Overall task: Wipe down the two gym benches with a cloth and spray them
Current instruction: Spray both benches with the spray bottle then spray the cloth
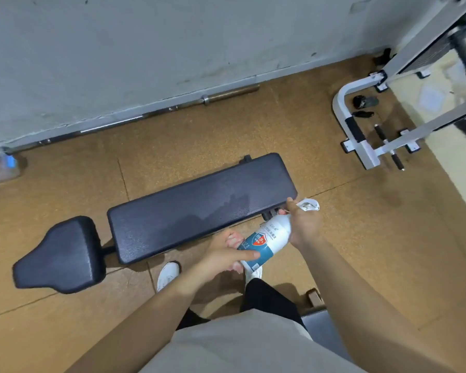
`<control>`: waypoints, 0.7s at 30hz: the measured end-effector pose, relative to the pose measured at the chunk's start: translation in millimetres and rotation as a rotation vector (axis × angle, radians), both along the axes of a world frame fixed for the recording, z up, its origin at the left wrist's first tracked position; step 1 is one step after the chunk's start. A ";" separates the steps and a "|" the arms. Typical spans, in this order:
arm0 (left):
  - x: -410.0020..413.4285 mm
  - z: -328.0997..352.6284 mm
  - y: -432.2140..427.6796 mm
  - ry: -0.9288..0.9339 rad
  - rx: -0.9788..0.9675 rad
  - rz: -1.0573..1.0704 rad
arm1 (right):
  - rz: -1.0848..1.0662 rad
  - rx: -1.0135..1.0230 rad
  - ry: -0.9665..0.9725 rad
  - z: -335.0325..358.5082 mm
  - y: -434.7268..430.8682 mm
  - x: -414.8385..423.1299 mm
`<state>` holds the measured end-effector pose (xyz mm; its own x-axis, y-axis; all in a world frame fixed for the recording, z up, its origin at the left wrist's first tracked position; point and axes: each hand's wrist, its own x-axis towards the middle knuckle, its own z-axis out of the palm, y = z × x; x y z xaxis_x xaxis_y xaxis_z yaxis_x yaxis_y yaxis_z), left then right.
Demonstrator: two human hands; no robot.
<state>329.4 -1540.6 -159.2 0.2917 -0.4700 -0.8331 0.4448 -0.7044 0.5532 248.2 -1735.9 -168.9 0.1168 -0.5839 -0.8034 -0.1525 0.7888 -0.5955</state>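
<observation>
The black bench pad (194, 205) lay just ahead of the person, its long axis running from the separate seat pad (62, 254) at the lower left up to the right. A duller patch on its right half looked damp, though that was a guess. Over its near long edge, toward the right end, both hands were clamped on the white-and-teal spray bottle (267, 239). The left hand (226, 254) was curled round the lower body. The right hand (303, 224) was wrapped over the top, hiding the nozzle, with a crumpled white cloth (310, 205) bunched in the same grip. The bottle was tilted roughly along the pad's length, top to the right, so the right hand was nearer the pad's far end. Beyond the pad, a barbell (145, 117) lay along the wall, and a white machine frame (361, 146) stood well apart at the right.
</observation>
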 end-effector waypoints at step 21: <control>-62.2 -1.5 -18.5 -0.005 -0.055 0.177 | -0.006 -0.030 0.079 31.6 -22.0 -40.9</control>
<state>267.2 -1559.1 -160.7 0.3780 -0.4558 -0.8058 0.5566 -0.5837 0.5912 207.3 -1757.9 -137.3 0.0499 -0.6085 -0.7920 -0.1957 0.7716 -0.6052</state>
